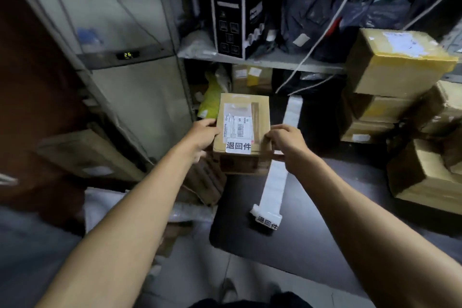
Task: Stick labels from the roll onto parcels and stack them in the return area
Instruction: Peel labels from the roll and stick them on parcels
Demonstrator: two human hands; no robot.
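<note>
I hold a small brown cardboard parcel (260, 117) in the air between both hands. It carries a white shipping label and, below it, a white sticker (238, 147) with black Chinese characters. My left hand (203, 132) grips the parcel's left side. My right hand (287, 141) grips its right front corner. The label roll (266, 220) lies on the dark table (312, 220) below, with a long white strip of backing paper (276, 180) trailing away from it under the parcel.
Stacked cardboard boxes (395, 65) stand at the right, with more below them (420, 177). A metal shelf (262, 60) ahead holds a black box (235, 20) and dark bags. A grey cabinet (130, 57) stands at the left, with cartons (87, 155) beneath.
</note>
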